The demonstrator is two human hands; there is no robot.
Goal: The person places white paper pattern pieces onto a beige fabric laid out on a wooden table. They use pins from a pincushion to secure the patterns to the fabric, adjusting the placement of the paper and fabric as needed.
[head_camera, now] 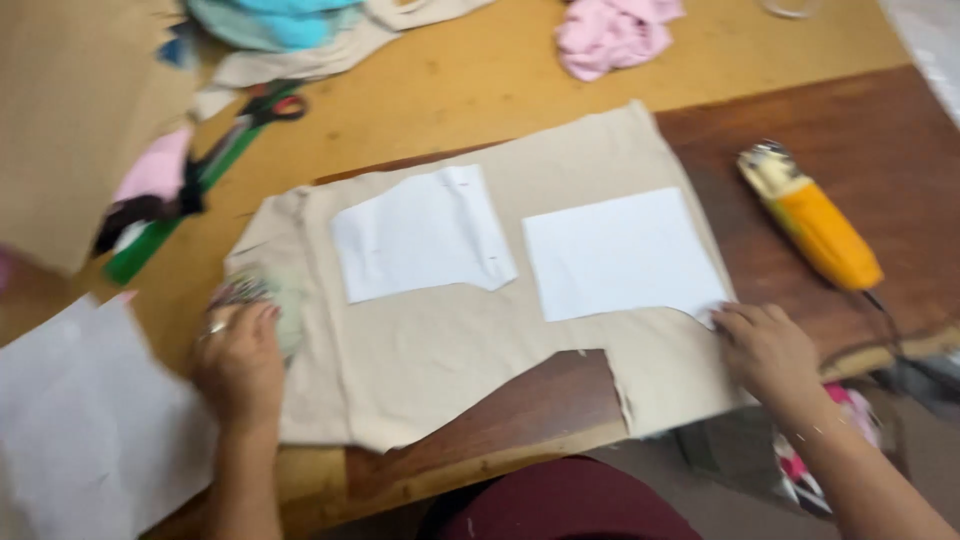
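- Head view, nearest first: the left hand (238, 362) rests on the left edge of the beige fabric (420, 350), fingers curled round a small rounded, speckled object (262, 295); what it is, blur hides.
- Across from it, the right hand (765, 345) lies flat and open, fingertips pinning the corner of the rectangular white paper pattern (620, 255) onto the cloth; nothing is gripped.
- Judging by this, the good move is steady downward pressure at both edges so the cloth lies smooth and neither pattern creeps.
- Mid-table, the notched white paper pattern (422, 235) sits loose on the fabric, just beside the rectangular one, not touching.
- Right of the cloth, well apart, a yellow handheld cutter (812, 222) lies on the dark board (860, 130).
- Farther out: scissors (250, 118), a green ruler (160, 232), and a pink cloth bundle (610, 35).
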